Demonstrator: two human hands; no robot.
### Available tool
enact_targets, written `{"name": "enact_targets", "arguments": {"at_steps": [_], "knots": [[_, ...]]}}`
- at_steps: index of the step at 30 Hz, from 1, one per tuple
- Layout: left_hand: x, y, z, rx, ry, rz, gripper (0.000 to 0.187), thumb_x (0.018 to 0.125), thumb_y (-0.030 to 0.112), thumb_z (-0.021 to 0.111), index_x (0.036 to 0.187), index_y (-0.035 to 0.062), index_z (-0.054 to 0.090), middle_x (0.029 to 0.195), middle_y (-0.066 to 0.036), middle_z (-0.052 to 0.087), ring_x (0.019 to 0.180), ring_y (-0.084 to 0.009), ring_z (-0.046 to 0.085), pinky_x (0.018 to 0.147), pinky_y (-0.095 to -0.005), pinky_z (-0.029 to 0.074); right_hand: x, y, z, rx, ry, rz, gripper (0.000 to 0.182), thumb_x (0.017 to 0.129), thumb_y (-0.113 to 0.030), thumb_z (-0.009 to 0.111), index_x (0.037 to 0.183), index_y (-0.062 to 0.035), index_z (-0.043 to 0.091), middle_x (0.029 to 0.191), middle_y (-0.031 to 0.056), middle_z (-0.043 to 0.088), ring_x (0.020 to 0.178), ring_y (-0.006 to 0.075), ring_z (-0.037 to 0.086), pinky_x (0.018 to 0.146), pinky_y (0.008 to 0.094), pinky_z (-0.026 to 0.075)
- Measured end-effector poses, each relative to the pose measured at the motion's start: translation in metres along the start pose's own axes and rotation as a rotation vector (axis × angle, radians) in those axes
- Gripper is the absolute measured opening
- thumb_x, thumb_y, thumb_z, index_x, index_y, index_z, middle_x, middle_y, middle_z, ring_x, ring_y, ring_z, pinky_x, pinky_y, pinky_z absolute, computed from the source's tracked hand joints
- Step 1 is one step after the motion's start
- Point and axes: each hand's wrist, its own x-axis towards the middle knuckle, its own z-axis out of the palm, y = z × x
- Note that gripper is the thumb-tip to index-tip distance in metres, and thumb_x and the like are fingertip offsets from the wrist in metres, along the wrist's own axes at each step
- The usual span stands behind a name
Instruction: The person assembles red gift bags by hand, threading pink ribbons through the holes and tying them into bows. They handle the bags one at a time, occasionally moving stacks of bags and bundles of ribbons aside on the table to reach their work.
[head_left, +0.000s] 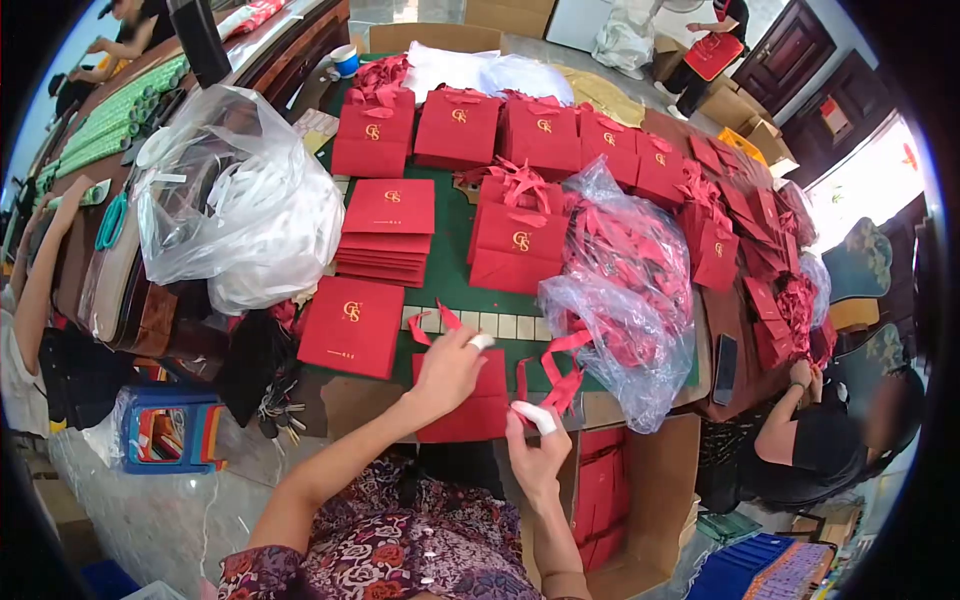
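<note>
A red paper gift bag (488,395) lies flat in front of me at the near table edge. Over its upper left part is my left hand (450,372), its fingers bent together and one fingertip wrapped in white. Short red ribbon ends (447,317) stick out just beyond these fingers; what they pinch is hidden. My right hand (540,455), also with a white-wrapped finger, is closed at the bag's right edge on a looped red ribbon (562,385). To the left lies another red bag (350,328) with gold lettering, below a stack of flat red bags (387,222).
Standing red bags (458,130) line the table's back. A clear plastic sack of red ribbons (630,280) lies right, a plastic bag of white material (265,200) left. A phone (725,370) is by a seated person (830,430). An open carton (650,490) stands below.
</note>
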Motion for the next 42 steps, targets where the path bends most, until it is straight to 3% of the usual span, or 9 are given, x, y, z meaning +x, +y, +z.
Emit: {"name": "enact_targets", "arguments": {"at_steps": [3, 8, 25, 32, 42], "knots": [[-0.016, -0.013, -0.014, 0.272, 0.029, -0.057, 0.028, 0.079, 0.017, 0.074, 0.102, 0.0036, 0.067, 0.1, -0.012, 0.061, 0.099, -0.0306, 0.054, 0.083, -0.042, 0.044, 0.012, 0.016, 0.024, -0.059, -0.065, 0.017, 0.017, 0.084, -0.004, 0.072, 0.101, -0.0042, 0.07, 0.083, 0.0109, 0.065, 0.07, 0.0218, 0.063, 0.064, 0.031, 0.049], [-0.017, -0.015, -0.02, 0.273, -0.085, -0.089, 0.036, 0.078, 0.02, 0.076, 0.109, 0.0051, 0.065, 0.103, -0.013, 0.062, 0.104, -0.0316, 0.053, 0.085, -0.0424, 0.042, 0.023, 0.04, 0.056, -0.237, -0.074, 0.0, 0.014, 0.085, -0.015, 0.073, 0.098, -0.0079, 0.071, 0.083, 0.0114, 0.063, 0.071, 0.0313, 0.064, 0.062, 0.0382, 0.05], [-0.018, -0.023, -0.014, -0.047, -0.156, -0.155, 0.031, 0.076, 0.01, 0.071, 0.106, 0.0082, 0.063, 0.092, -0.013, 0.066, 0.091, -0.0326, 0.061, 0.083, -0.0429, 0.039, 0.029, 0.037, 0.057, -0.294, -0.061, -0.024, 0.011, 0.082, -0.014, 0.074, 0.088, -0.0052, 0.07, 0.082, 0.0133, 0.064, 0.068, 0.0329, 0.065, 0.061, 0.0392, 0.051], [-0.014, -0.028, -0.012, -0.081, -0.132, -0.159, 0.03, 0.075, 0.012, 0.071, 0.105, 0.0095, 0.066, 0.096, -0.013, 0.072, 0.096, -0.032, 0.067, 0.083, -0.0459, 0.044, 0.028, 0.041, 0.061, -0.393, -0.096, -0.166, 0.009, 0.08, -0.014, 0.073, 0.086, -0.0081, 0.069, 0.079, 0.0118, 0.062, 0.069, 0.0313, 0.064, 0.061, 0.0398, 0.051], [-0.02, -0.031, -0.016, -0.281, -0.152, -0.241, 0.029, 0.075, 0.012, 0.071, 0.104, 0.0109, 0.07, 0.091, -0.011, 0.074, 0.09, -0.0285, 0.07, 0.08, -0.0412, 0.048, 0.035, 0.055, 0.056, -0.354, -0.193, -0.445, 0.012, 0.081, -0.014, 0.074, 0.09, -0.0098, 0.068, 0.076, 0.0072, 0.059, 0.067, 0.0264, 0.062, 0.058, 0.0376, 0.049]]}}
